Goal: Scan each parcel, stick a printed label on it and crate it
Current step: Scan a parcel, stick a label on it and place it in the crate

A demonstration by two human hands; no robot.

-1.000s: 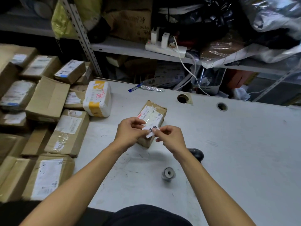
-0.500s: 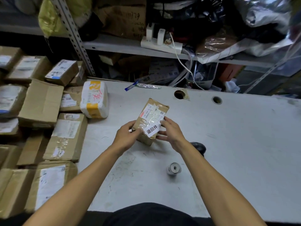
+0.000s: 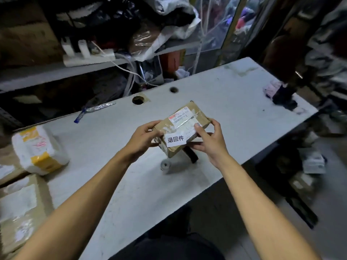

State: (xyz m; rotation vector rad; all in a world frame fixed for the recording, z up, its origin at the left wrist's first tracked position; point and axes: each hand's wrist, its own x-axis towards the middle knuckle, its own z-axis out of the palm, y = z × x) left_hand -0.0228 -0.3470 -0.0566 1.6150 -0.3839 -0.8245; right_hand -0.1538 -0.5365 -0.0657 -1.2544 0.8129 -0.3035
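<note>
A small brown cardboard parcel (image 3: 185,117) is held above the white table (image 3: 234,94), lifted off it. A white printed label (image 3: 175,139) with black characters sticks on its near end, below a shipping label. My left hand (image 3: 142,137) grips the parcel's left end. My right hand (image 3: 208,139) holds the right side, thumb on top beside the printed label. Under the parcel a dark scanner (image 3: 191,155) is mostly hidden, and a grey label roll core (image 3: 165,165) lies next to it.
A white parcel with yellow tape (image 3: 39,149) sits at the table's left, with cardboard parcels (image 3: 18,209) below it. Two cable holes (image 3: 138,100) and a blue pen (image 3: 79,116) lie near the far edge. Cluttered shelves stand behind; a person (image 3: 319,53) stands at right.
The label went from being held between both hands to stuck on the parcel. Both hands lifted the parcel off the table and carried it right as the view swung right.
</note>
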